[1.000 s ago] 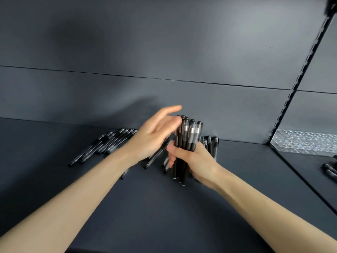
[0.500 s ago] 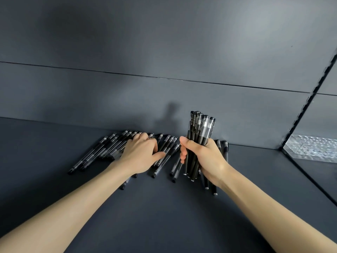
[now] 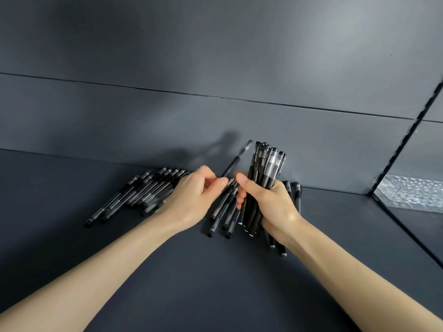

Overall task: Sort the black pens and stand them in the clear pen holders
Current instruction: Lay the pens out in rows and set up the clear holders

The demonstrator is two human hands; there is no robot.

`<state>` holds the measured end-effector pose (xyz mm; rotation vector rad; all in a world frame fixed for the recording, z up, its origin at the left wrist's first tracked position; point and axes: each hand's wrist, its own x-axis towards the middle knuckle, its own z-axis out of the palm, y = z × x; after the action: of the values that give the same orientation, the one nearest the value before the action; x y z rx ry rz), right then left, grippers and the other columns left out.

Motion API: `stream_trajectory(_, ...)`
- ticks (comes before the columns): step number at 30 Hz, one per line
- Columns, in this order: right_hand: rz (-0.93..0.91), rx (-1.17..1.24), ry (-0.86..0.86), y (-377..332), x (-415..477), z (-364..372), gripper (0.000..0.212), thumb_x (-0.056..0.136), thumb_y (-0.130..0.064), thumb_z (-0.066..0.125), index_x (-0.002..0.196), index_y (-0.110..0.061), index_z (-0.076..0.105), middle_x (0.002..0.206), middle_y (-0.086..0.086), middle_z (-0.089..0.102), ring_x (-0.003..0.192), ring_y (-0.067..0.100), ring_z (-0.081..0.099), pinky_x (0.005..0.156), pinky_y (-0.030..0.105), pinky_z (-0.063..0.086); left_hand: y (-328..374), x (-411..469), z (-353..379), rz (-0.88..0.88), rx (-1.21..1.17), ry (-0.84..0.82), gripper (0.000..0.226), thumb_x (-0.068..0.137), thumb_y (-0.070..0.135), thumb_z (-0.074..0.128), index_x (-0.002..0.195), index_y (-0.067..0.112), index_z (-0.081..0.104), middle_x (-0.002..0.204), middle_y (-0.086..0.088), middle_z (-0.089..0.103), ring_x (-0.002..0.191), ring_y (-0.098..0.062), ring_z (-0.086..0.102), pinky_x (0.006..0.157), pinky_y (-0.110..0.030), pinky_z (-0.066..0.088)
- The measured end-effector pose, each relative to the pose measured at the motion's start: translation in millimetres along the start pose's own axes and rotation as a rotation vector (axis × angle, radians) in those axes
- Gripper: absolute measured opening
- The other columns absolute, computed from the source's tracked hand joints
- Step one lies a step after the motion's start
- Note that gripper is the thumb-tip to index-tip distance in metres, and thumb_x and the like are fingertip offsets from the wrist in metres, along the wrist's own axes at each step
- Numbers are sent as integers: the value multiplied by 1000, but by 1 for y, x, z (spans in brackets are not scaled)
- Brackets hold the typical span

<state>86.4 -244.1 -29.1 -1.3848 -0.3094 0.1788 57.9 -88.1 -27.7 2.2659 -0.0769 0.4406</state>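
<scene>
Black pen bundle [image 3: 266, 178] in right hand [image 3: 271, 207] grip, single pen [image 3: 236, 161] in left hand [image 3: 191, 200] pinch, loose pens [image 3: 143, 192] beneath.

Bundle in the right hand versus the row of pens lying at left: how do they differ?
The bundle stands nearly upright; the row lies flat on the shelf. The bundle is gripped by the right hand; the row lies loose. The bundle is packed tight; the row is fanned side by side. Both are black pens. The left hand pinches one pen between them.
</scene>
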Motion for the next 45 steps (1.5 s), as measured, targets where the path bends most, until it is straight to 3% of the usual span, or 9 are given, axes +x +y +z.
stream_trajectory(3,-13,3,16,-9,-3,-5,24,86,-22,67,69,-8,58,60,7,53,60,21,55,64,34,51,14,-13,9,150,-157,-170,23,94,32,55,77,17,55,65,-3,59,59,-20,50,61,-38,45)
stream_trajectory(8,28,38,-10,-20,-17,-20,19,91,-19,60,73,-11,60,69,5,57,64,18,56,63,29,51,23,-10,8,145,-251,-56,28,95,38,50,78,20,63,70,10,64,65,-4,56,66,-24,44)
stream_trajectory(14,-137,-188,-249,-9,-39,-17,12,90,0,57,79,-5,60,67,9,60,66,21,59,71,28,52,56,-6,5,171,-488,-184,48,81,49,64,123,28,50,101,-1,64,74,-24,65,69,-22,52)
stream_trajectory(19,-104,-294,-333,-4,-44,-20,8,87,2,61,82,-5,60,72,6,63,71,15,62,71,19,49,68,-8,9,234,-530,-239,45,73,28,74,115,28,60,109,2,69,98,-16,67,90,-36,53)
stream_trajectory(25,-65,-221,-342,-11,-48,-24,18,90,0,57,74,-8,60,65,6,59,65,19,57,68,25,49,82,-6,11,222,-577,-232,16,81,14,72,96,20,69,91,-16,68,85,-36,69,70,-62,53)
stream_trajectory(30,-58,-162,-189,-33,-47,-58,32,91,-7,56,59,-5,54,55,6,50,57,22,49,59,28,49,82,5,28,136,-603,-237,30,93,34,51,119,19,57,98,4,67,96,-8,65,93,-30,50)
stream_trajectory(34,-36,-185,-2,-39,-37,-91,38,91,-15,59,54,-9,50,51,6,46,51,22,45,55,28,45,55,15,58,38,-262,-147,10,91,26,59,98,22,66,95,12,67,90,5,61,89,-24,45)
stream_trajectory(39,-11,-128,60,-31,-25,-101,33,91,-12,60,59,-10,51,53,3,46,47,17,42,51,29,44,33,10,76,203,276,-377,47,90,44,56,132,22,54,142,9,45,131,-10,39,110,-27,27)
stream_trajectory(45,-16,-71,99,-21,-21,-100,30,91,-11,60,62,-9,48,54,3,47,46,15,42,50,28,44,23,9,59,185,372,-273,50,86,50,58,129,23,54,134,13,48,125,-10,44,105,-31,33)
